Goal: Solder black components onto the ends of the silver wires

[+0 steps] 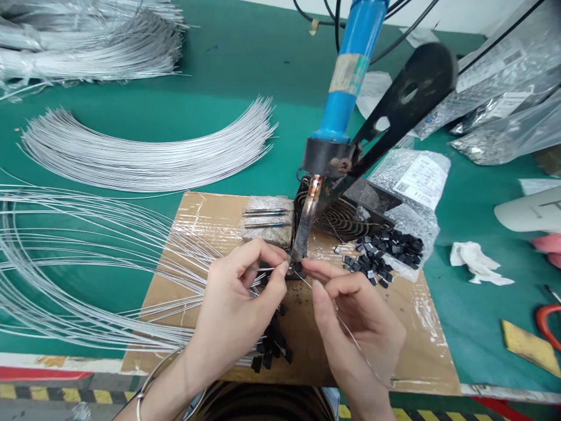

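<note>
A blue-handled soldering iron (344, 99) is clamped in a black metal stand (407, 93), its dark tip pointing down between my hands. Thumb and fingers of my left hand (241, 304) pinch a thin wire (263, 269) just left of the tip. My right hand (359, 321), to the right of the tip, holds a strand of solder wire (350, 336) that runs up toward the iron and trails down over the palm. What sits exactly under the tip is mostly hidden by my fingers. Black connectors (274, 339) lie at the wire ends below my left hand.
Cardboard (421, 345) covers the green table. Loose black connectors (390, 251) are heaped beside a bubble-wrap bag (421, 181). Spare tips rest on a pale block (267, 234) near a black fan (337, 216). A bundle of white wires (149, 161) lies behind; looser wires (87, 257) spread left.
</note>
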